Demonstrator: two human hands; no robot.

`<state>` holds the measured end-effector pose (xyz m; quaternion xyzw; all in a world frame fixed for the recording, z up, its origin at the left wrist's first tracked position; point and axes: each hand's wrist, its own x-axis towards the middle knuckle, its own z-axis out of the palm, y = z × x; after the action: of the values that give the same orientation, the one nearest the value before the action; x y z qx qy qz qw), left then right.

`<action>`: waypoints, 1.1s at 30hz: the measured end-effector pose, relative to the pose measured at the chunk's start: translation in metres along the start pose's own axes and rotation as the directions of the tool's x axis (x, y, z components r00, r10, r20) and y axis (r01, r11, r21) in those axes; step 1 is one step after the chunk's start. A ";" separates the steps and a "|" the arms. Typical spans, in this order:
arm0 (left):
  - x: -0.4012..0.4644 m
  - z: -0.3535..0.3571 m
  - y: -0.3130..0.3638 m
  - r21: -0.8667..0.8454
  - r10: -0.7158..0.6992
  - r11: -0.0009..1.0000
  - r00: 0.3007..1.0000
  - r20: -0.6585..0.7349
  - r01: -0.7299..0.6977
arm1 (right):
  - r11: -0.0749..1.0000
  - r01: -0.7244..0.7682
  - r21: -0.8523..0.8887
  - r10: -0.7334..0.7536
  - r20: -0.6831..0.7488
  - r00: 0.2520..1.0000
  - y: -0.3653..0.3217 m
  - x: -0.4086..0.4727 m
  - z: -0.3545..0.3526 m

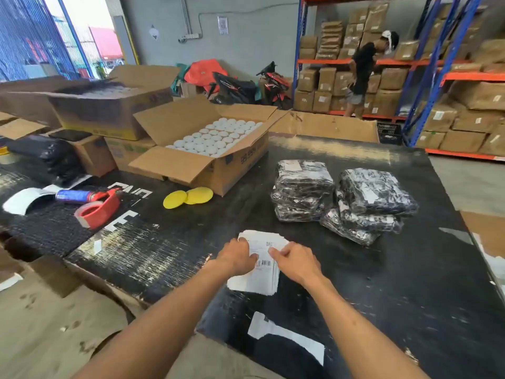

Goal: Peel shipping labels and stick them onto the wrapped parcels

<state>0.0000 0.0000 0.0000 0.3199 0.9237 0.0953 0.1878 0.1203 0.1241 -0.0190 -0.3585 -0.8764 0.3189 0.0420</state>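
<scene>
Both hands sit on the labels (257, 266), a stack flat on the black table (382, 283). Left hand (238, 255) holds its left edge, fingers curled; right hand (293, 259) pinches the top sheet (barcode visible between them). The stack's long axis runs away from the person, parcels (344, 198) well beyond.
</scene>
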 end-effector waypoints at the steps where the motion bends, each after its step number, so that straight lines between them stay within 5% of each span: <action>1: 0.000 0.003 -0.002 0.014 0.003 1.000 1.000 0.011 -0.003 | 0.999 -0.034 0.014 0.034 0.021 0.999 0.001 0.003 0.006; 8: 0.005 0.012 -0.009 -0.007 0.026 1.000 1.000 -0.006 -0.026 | 0.966 -0.188 0.175 0.182 0.052 0.982 0.003 0.012 0.016; 15: 0.009 0.013 -0.012 -0.107 0.044 0.993 0.994 -0.096 -0.055 | 0.952 -0.171 0.255 0.164 0.049 0.985 0.012 0.025 0.004; 18: 0.008 0.010 -0.009 -0.285 0.079 0.950 0.982 -0.174 -0.127 | 0.927 -0.121 0.354 0.121 0.022 0.992 0.009 0.026 -0.013; 22: -0.002 -0.007 0.003 -0.707 0.151 0.641 0.953 -0.264 -0.298 | 0.867 -0.043 0.497 0.065 -0.026 0.998 -0.007 0.021 -0.050; 25: 0.000 -0.024 0.016 -0.857 0.130 0.387 0.940 -0.314 -0.340 | 0.809 -0.006 0.587 0.038 -0.042 0.998 -0.016 0.019 -0.067; 33: 0.009 -0.051 0.034 -0.938 -0.021 0.132 0.945 -0.325 -0.320 | 0.566 -0.051 0.823 0.037 0.036 0.999 -0.003 0.007 -0.074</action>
<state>-0.0081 0.0292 0.0537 0.1953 0.6148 0.7328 0.2166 0.1357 0.1660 0.0405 -0.3172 -0.6184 0.6936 0.1895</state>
